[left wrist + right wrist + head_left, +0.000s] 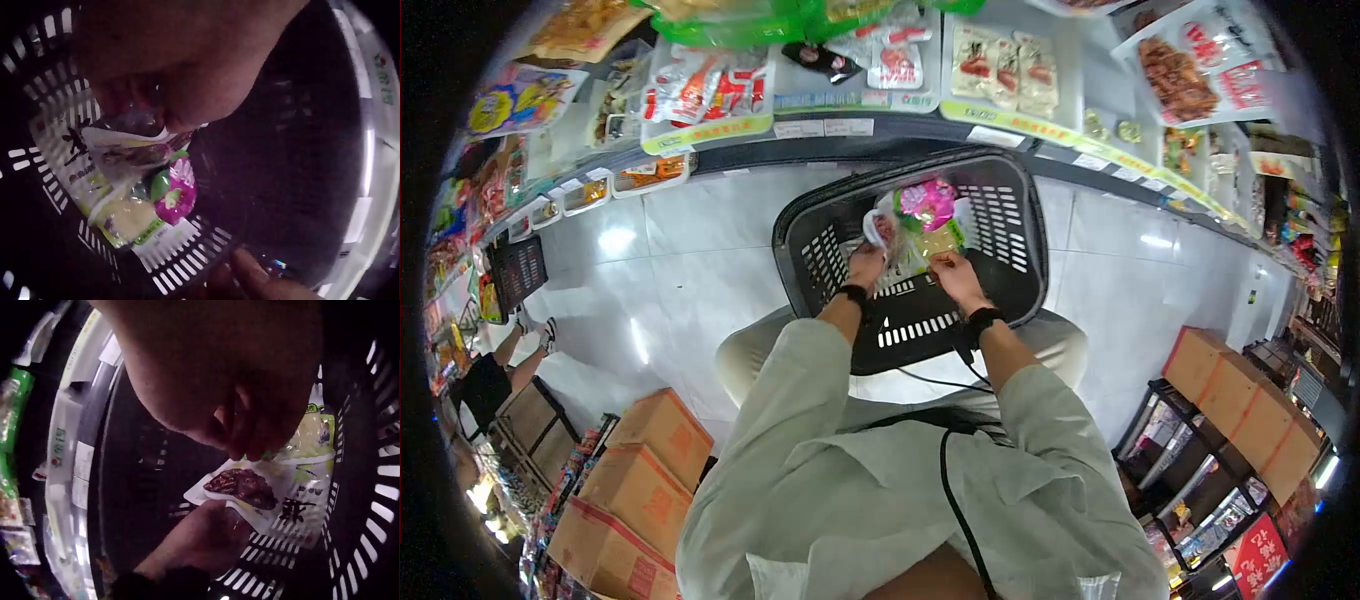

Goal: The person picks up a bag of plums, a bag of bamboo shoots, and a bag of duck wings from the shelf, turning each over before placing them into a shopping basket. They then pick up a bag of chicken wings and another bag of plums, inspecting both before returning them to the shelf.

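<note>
A black shopping basket [910, 162] with slotted walls stands in front of the person, with both hands inside it. My left hand [866, 268] pinches the edge of a white packet of dark reddish-brown snack pieces [240, 487]. Under it lies a pale packet with black characters [307, 509]. Beside these are a packet with pale yellow contents and a green label [130, 220] and a bright pink packet [928, 203]. My right hand [955, 280] has its fingertips at the yellow packet's edge; I cannot tell whether they grip it.
Beyond the basket runs a shelf [860, 128] with white bins of bagged snacks [1003, 65]. Cardboard boxes are stacked behind on the left [635, 490] and right [1235, 405]. Another basket [518, 268] and part of another person [485, 385] are at the far left.
</note>
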Demonstrator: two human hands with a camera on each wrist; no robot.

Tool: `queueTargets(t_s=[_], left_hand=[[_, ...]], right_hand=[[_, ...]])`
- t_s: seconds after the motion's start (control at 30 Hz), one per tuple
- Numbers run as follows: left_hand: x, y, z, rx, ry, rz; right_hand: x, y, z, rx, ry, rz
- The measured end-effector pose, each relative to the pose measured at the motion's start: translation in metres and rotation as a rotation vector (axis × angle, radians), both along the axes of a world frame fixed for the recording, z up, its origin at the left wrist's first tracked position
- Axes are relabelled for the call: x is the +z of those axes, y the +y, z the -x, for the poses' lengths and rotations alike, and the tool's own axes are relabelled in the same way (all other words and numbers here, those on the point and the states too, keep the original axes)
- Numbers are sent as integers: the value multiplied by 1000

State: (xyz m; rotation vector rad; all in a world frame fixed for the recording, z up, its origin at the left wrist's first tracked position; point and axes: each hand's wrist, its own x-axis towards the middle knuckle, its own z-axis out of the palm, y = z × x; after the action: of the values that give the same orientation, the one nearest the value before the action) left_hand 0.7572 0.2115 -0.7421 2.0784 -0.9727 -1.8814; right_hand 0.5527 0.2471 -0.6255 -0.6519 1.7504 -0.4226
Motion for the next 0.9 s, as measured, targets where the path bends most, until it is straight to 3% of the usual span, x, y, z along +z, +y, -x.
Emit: queueTargets(t_s=[0.07, 0.1, 0.23, 0.3, 0.37, 0.43, 0.47, 0.53, 0.7, 0.73, 0.87, 0.9], left_hand=[[32, 16, -20, 42, 69, 26], [55, 23, -29, 68, 91, 20], [202, 40, -52, 513, 441, -254], [282, 43, -66, 605, 677, -325], [433, 20, -79, 513, 757, -411], [490, 27, -108, 124, 1109, -7], [546, 12, -107, 306, 1030, -266], [604, 7, -115, 192, 1023, -137], [693, 24, -133, -159, 972, 208], [715, 36, -136, -210, 1009, 307], [729, 99, -164, -321, 878, 431], [725, 121, -167, -232, 863, 429]], right_hand=[[20, 14, 5, 1, 36, 14], [63, 10, 8, 46, -11, -45], [201, 4, 38, 45, -278, -71], [265, 3, 59, 49, -124, -38], [348, 4, 65, -22, -65, 114], [429, 3, 54, -53, -27, 195], [464, -1, 48, -64, -10, 244], [523, 10, 25, -135, -26, 351], [597, 78, -34, -210, -295, 533], [598, 91, -38, -199, -450, 579], [609, 137, -66, -361, -572, 702], [607, 149, -73, -435, -614, 707]])
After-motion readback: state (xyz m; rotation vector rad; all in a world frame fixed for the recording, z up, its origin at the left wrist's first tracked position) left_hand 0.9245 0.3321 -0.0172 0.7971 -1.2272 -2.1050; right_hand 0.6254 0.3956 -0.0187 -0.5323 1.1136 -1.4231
